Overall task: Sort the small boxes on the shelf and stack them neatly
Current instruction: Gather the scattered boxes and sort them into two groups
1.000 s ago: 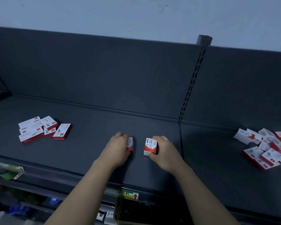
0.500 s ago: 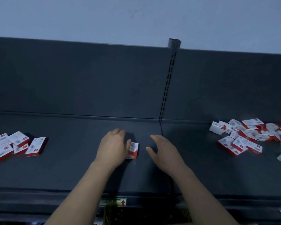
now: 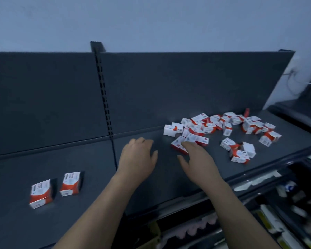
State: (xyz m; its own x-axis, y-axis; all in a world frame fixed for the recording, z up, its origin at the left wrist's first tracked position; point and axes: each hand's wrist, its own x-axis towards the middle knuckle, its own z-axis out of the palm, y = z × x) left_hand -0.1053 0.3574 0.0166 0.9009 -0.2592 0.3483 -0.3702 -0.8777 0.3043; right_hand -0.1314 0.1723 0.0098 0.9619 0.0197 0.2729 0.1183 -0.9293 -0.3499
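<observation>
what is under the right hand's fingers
A small red-and-white cardboard box, partly covered by the right hand; its near end is hidden, and contact cannot be told.

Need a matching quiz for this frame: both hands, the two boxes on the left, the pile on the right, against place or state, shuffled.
1. left hand
2. right hand
3. pair of boxes
4. heap of boxes

A. scattered, right part of the shelf
B. standing side by side, left part
C. fingertips at the heap's near edge
D. over bare shelf, holding nothing

Pairs: 1-D, 2-C, 3-B, 4-A
</observation>
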